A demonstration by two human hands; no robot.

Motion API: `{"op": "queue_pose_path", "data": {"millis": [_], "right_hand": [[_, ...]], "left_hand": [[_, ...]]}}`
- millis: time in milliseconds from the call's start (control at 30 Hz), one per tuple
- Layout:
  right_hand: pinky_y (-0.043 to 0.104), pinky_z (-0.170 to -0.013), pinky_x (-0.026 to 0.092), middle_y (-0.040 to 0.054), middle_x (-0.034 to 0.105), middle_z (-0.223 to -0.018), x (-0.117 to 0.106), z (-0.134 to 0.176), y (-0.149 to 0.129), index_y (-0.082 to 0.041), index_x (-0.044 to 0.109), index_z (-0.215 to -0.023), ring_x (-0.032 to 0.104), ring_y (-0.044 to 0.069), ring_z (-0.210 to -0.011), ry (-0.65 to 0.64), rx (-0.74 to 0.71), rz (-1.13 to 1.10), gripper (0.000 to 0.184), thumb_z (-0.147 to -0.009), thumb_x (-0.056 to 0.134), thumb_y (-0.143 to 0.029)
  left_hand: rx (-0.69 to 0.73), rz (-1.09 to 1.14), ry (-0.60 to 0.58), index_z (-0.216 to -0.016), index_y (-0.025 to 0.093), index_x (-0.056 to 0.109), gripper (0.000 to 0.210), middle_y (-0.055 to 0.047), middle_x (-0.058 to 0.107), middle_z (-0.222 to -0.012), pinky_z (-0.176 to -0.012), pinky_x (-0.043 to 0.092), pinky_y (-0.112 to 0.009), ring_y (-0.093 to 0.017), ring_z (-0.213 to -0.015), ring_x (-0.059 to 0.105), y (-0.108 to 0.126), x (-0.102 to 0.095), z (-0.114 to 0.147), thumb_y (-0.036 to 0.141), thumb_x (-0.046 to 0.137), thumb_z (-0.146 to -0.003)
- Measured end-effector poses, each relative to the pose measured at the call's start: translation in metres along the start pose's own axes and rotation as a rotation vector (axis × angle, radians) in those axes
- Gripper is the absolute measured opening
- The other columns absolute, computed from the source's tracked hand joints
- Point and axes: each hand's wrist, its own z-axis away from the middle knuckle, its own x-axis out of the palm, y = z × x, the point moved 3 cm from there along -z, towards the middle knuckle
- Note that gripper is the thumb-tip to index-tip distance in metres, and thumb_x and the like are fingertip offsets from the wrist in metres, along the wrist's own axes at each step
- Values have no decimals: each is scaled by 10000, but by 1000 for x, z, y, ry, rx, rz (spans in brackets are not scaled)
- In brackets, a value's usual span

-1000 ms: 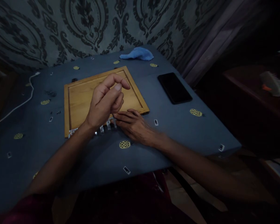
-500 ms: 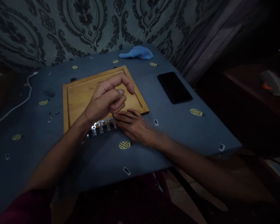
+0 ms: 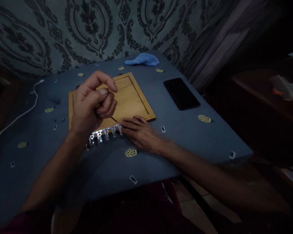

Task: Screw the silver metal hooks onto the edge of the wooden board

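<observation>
We've got a white cable (image 3: 34,94) far left, our left hand (image 3: 94,99), fingers curled round a thin rod (image 3: 114,119), partly blocking the wooden board (image 3: 130,100), hook rail (image 3: 106,131) along its near edge, our right hand (image 3: 143,135) flat at its end, blue cloth (image 3: 143,59), phone (image 3: 181,93).

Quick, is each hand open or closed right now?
Left hand: curled closed, seemingly holding a thin dark rod.
Right hand: fingers outstretched at one end of the metal hook strip; any grip is hidden.

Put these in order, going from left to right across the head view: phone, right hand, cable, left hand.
White cable → left hand → right hand → black phone.
</observation>
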Motion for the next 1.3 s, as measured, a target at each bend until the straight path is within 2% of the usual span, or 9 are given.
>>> {"op": "queue_pose_path", "data": {"millis": [167, 367, 467, 700, 833, 1000, 1300], "right_hand": [[525, -1179, 383, 93, 643, -1467, -3, 3, 2, -215, 656, -1341, 522, 249, -1424, -5, 30, -44, 357, -1012, 528, -161], [532, -1162, 409, 105, 660, -1442, -5, 6, 5, -194, 667, -1324, 544, 248, -1406, 55, 33, -40, 338, -1041, 483, -199], [503, -1176, 399, 81, 673, -1429, -3, 7, 5, -203, 676, -1312, 549, 232, -1401, 46, 45, -40, 327, -1050, 480, -209], [534, -1174, 390, 74, 676, -1429, -5, 5, 3, -225, 672, -1340, 551, 243, -1397, 14, 47, -86, 347, -1034, 510, -193], [549, -1177, 385, 93, 664, -1443, -7, 5, 1, -199, 660, -1360, 538, 255, -1409, -4, 40, -101, 361, -1027, 523, -182], [520, -1175, 388, 86, 684, -1419, -9, 4, 0, -189, 670, -1335, 545, 244, -1405, 23, 39, -88, 341, -1060, 470, -209], [518, -1165, 391, 83, 690, -1411, -8, 4, 1, -201, 681, -1323, 559, 241, -1388, 23, 42, -88, 334, -1052, 487, -206]], "left_hand": [[5, -119, 190, -814, 225, 641, 100, 75, 241, -460, -383, 193, -244, -80, -385, 179, 15, -12, 12, 212, 614, -910], [-39, -95, 320, -797, 227, 645, 37, 55, 273, -513, -444, 268, -258, -97, -446, 269, 8, -33, 28, 220, 659, -831], [-42, -64, 370, -788, 223, 654, 27, 54, 291, -518, -461, 281, -251, -96, -461, 293, 3, -35, 29, 218, 671, -808], [32, -50, 292, -784, 190, 643, 121, 73, 318, -509, -441, 302, -201, -67, -437, 276, -5, -15, 22, 260, 719, -847], [11, -55, 271, -796, 190, 651, 94, 71, 320, -523, -444, 294, -201, -65, -444, 271, -10, -6, 21, 228, 718, -850], [3, -97, 237, -797, 200, 641, 119, 74, 289, -515, -436, 277, -210, -70, -438, 251, -13, -2, 21, 261, 710, -873], [9, -129, 256, -820, 193, 629, 71, 85, 307, -506, -416, 283, -211, -75, -420, 261, -18, 2, 20, 235, 678, -849]]}}
